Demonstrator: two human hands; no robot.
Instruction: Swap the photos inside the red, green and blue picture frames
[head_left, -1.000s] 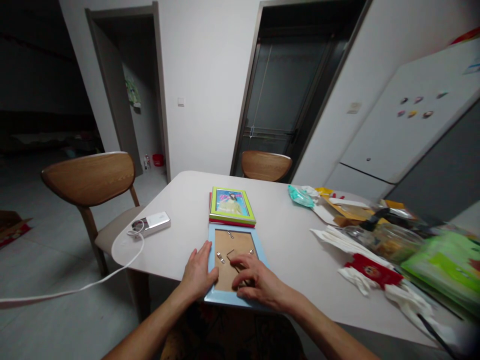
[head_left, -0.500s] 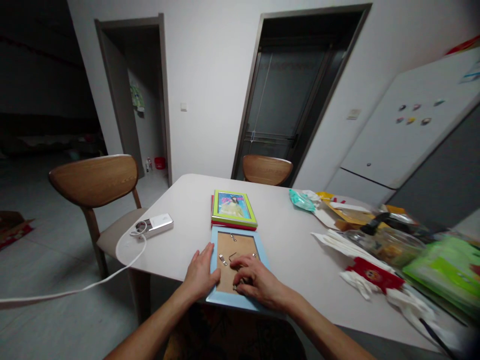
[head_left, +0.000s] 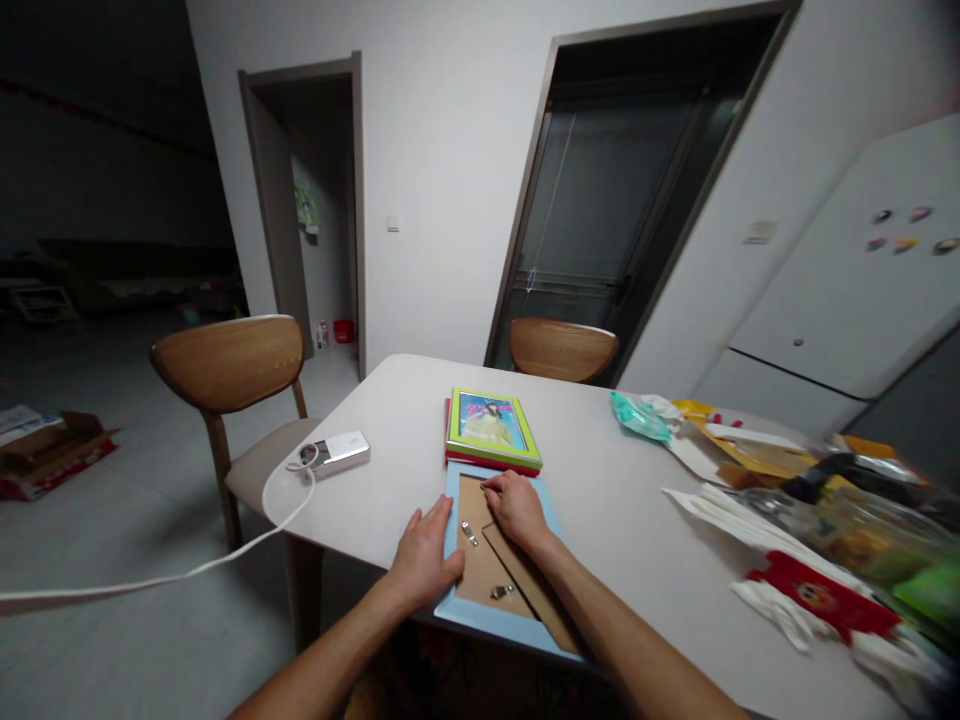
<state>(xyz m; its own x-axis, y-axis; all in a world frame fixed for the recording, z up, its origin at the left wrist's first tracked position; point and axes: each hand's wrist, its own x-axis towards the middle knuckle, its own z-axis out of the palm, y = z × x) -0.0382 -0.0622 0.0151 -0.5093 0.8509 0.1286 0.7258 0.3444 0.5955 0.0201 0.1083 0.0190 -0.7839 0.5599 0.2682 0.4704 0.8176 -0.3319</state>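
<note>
A light-blue picture frame (head_left: 495,622) lies face down at the table's near edge, its brown backing board (head_left: 472,573) showing. Metal clips sit on the board, one at the left (head_left: 469,533) and one at the bottom (head_left: 502,592). A thin wire stand is partly covered by my right wrist. My left hand (head_left: 427,550) rests along the frame's left rim, fingers stretched and thumb spread. At the top of the board my right hand (head_left: 516,502) is closed, fingertips pinched at the top clip, which they mostly hide. The right rim is partly behind my forearm.
Beyond the blue frame, a green picture frame (head_left: 491,425) lies on a red one (head_left: 493,466). A white device (head_left: 346,450) with a cable stands at left. Packaging, tissues and a red packet (head_left: 821,595) crowd the right side. Wooden chairs (head_left: 232,365) stand around the table (head_left: 615,545).
My right hand has moved from the bottom of the backing board up to its top clip, uncovering the bottom clip. My left hand stays on the left rim. The view has turned slightly left.
</note>
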